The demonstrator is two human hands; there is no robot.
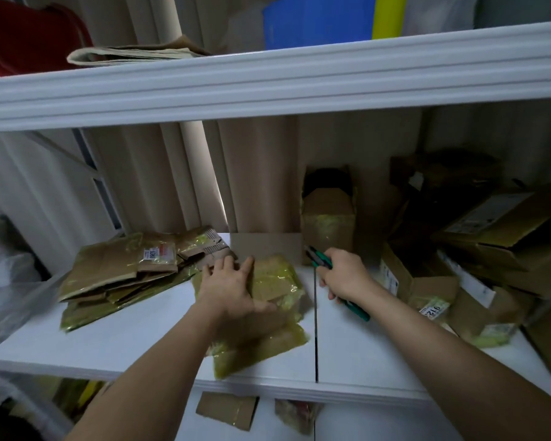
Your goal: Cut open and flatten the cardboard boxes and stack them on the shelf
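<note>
Head view: the left hand [233, 286] lies flat, fingers straight, pressing on a flattened cardboard box [275, 300] wrapped in yellow tape, which rests on the white shelf [140, 338] near its front edge, about the middle. The right hand [342, 275] is curled around a green-handled cutter [323, 265], just right of that box. A stack of flattened boxes [121, 275] sits toward the shelf's left end. Uncut boxes [427, 281] crowd the right end.
</note>
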